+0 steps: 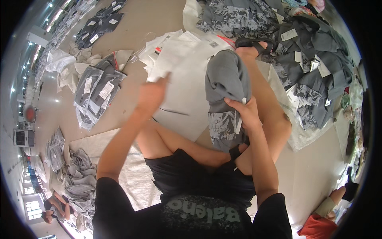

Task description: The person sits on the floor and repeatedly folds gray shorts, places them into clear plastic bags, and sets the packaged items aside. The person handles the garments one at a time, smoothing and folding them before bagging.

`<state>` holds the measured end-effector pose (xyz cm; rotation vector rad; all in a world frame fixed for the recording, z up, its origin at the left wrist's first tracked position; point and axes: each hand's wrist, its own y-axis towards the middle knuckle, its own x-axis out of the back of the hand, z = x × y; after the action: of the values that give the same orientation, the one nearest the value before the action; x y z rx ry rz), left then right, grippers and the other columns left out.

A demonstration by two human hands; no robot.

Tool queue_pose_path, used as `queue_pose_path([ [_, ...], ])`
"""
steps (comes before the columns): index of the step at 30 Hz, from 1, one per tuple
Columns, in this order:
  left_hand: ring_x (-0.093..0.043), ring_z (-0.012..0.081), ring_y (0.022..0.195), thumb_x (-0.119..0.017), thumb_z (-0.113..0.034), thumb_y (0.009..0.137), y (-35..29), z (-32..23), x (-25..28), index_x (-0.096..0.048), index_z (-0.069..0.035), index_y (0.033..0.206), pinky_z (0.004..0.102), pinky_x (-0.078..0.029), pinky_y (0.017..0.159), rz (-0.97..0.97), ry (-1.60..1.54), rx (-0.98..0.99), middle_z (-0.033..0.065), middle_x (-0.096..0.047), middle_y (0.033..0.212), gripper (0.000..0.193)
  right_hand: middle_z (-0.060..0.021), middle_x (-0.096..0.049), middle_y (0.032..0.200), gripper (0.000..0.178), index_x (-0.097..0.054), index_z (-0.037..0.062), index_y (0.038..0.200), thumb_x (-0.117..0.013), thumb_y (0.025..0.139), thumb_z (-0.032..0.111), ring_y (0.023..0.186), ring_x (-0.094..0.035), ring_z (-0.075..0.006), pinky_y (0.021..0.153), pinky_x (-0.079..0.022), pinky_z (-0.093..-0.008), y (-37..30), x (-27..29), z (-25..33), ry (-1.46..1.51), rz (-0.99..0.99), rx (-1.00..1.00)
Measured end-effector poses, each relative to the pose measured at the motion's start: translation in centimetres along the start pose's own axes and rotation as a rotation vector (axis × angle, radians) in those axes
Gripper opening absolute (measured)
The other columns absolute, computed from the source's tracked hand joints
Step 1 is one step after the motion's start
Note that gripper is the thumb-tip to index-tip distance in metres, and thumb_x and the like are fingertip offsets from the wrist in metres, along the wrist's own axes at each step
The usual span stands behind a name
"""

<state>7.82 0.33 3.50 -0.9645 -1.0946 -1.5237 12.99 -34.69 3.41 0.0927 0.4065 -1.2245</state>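
Note:
A folded grey garment [227, 75] with a floral-print panel and a white tag stands in front of me, between my bent legs. My right hand [250, 113] grips its right edge, thumb on top and the other fingers partly behind the cloth. To the left, my left hand [154, 91] is raised over a pile of white, see-through plastic bags [183, 85]. Motion smears its fingers, so I cannot make out whether it holds anything. The bags reach from beyond that hand down to my left shin.
Bagged grey garments [95, 89] lie at the left, with more bagged clothes [101, 24] farther off. A large heap of tagged grey and floral garments [306, 63] spreads at the right. Crumpled grey clothes [79, 175] sit at lower left. Other people [59, 205] sit on the floor at both sides.

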Motion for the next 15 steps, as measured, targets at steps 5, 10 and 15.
queue_pose_path([
  [5, -0.072, 0.0342, 0.077, -0.072, -0.007, 0.082, -0.8, -12.9, -4.5, -0.061, 0.003, 0.127, 0.0458, -0.057, 0.069, 0.196, -0.436, -0.126, 0.0156, -0.068, 0.1, 0.048, -0.0106, -0.078, 0.097, 0.029, -0.075, -0.0087, 0.107, -0.084, 0.083, 0.005, 0.085, -0.073, -0.0153, 0.076, -0.058, -0.0313, 0.1, 0.8, -0.4, -0.156, 0.111, -0.024],
  [10, -0.072, 0.0275, 0.089, -0.071, -0.019, 0.092, -0.1, -14.1, -5.3, -0.061, 0.002, 0.126, 0.0397, -0.059, 0.084, 0.432, -1.707, 0.413, 0.0122, -0.07, 0.102, 0.041, -0.013, -0.077, 0.093, 0.03, -0.074, -0.0111, 0.106, -0.084, 0.081, 0.003, 0.079, -0.073, -0.0183, 0.069, -0.058, -0.0342, -0.8, 3.7, -1.1, -0.163, -0.047, -0.179],
  [15, -0.068, 0.0227, 0.097, -0.069, -0.012, 0.091, -12.0, -16.7, -13.6, -0.062, 0.0, 0.125, 0.0364, -0.057, 0.091, 0.218, -1.987, 1.08, 0.0125, -0.068, 0.103, 0.037, -0.0155, -0.076, 0.094, 0.033, -0.072, -0.0129, 0.106, -0.085, 0.08, 0.003, 0.079, -0.073, -0.0228, 0.07, -0.059, -0.0377, 3.0, 4.4, -8.2, -0.066, -0.101, -0.268],
])
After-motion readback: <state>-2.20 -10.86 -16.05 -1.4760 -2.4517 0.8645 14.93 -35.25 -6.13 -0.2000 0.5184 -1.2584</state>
